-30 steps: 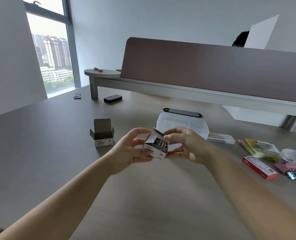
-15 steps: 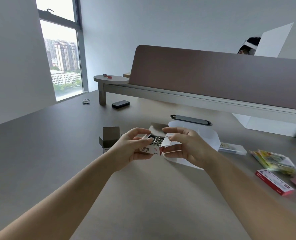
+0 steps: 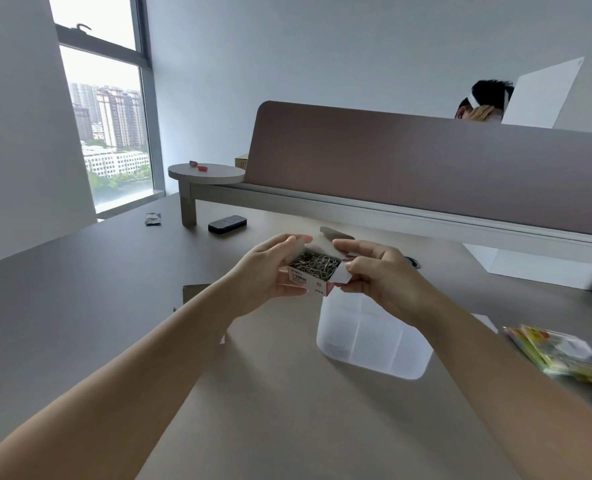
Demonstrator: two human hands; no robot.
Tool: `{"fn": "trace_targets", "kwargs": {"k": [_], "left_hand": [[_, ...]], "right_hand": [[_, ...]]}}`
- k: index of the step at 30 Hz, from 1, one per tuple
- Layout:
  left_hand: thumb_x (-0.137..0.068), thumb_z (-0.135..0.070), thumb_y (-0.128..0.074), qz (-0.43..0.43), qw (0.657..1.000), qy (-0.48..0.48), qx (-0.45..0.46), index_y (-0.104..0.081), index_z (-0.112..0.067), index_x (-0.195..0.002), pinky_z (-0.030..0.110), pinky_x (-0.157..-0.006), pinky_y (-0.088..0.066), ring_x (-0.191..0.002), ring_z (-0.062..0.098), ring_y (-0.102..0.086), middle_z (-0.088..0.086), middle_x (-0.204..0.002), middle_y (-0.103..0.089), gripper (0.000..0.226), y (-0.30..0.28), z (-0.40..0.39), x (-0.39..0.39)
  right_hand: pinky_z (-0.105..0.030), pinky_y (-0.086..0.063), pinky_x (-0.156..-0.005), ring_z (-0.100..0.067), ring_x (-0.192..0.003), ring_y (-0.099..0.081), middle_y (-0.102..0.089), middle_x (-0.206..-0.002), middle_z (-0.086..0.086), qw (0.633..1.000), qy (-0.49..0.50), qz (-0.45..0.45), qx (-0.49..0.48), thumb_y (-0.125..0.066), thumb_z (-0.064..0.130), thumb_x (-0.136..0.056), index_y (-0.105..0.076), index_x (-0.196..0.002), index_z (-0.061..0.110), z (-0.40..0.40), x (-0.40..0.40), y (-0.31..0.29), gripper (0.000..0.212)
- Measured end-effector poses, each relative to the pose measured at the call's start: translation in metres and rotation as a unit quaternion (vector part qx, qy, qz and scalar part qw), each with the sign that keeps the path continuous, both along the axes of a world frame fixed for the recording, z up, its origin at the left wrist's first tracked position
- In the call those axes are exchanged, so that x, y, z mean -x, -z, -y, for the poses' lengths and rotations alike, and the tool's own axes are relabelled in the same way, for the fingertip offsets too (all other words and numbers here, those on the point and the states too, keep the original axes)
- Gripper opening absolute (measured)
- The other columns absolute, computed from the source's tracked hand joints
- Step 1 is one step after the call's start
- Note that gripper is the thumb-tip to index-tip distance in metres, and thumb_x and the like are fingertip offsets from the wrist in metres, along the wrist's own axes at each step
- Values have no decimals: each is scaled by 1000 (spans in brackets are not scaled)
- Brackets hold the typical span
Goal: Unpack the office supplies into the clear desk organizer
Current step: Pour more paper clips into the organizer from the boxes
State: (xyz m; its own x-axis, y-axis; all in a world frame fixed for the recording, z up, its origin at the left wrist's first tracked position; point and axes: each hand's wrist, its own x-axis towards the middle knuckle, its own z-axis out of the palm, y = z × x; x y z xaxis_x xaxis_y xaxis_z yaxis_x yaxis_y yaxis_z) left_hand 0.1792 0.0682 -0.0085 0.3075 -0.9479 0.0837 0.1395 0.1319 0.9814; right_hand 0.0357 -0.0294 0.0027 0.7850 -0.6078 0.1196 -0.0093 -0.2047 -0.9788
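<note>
Box now higher over grey desk — both hands' fingers grasping it.

Both bare forearms are stretched forward and angle in toward each other. The left hand has its fingers curled round one end of a small open box, and the right hand pinches the other end, thumb on a flap.

Soft daylight from window at left; faint shadows; wide-angle edge distortion; right edge blurred.
</note>
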Motion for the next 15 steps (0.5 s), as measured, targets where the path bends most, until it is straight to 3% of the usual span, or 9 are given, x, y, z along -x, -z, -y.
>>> {"fn": "trace_targets", "kwargs": {"k": [6, 10, 12, 15], "left_hand": [[-98, -15, -32, 89, 995, -48, -1, -53, -20, -104, 29, -77, -49, -77, 23, -59, 4, -92, -58, 23, -2, 33, -14], [-97, -10, -32, 108, 993, -38, 0, -55, -18, -98, 24, -75, -53, -68, 12, -65, 0, -87, -61, 24, -1, 54, -16], [-96, -5, -32, 113, 993, -24, 0, -56, -19, -89, 20, -69, -54, -61, 7, -66, 1, -84, -62, 29, 1, 63, -15], [-94, 1, -31, 127, 992, -3, -3, -56, -17, -86, 18, -68, -54, -61, 5, -65, 2, -82, -62, 32, 6, 71, -11]], "right_hand": [[-35, -49, -85, -20, -81, -58, -60, -82, 0, 999, 47, 19, 13, -43, -5, -86, -53, -118, 7, 24, -7, -1, 36], [-41, -48, -94, -22, -91, -56, -60, -90, -6, 997, 69, 15, 33, -46, -5, -85, -54, -118, 9, 37, -3, 0, 37], [-38, -50, -91, -20, -92, -57, -59, -96, -9, 996, 73, 9, 52, -48, -5, -85, -53, -120, 11, 41, 2, 2, 39], [-24, -52, -80, -9, -82, -56, -57, -85, -2, 993, 79, -7, 87, -51, -6, -83, -52, -121, 13, 42, 10, 8, 42]]}}
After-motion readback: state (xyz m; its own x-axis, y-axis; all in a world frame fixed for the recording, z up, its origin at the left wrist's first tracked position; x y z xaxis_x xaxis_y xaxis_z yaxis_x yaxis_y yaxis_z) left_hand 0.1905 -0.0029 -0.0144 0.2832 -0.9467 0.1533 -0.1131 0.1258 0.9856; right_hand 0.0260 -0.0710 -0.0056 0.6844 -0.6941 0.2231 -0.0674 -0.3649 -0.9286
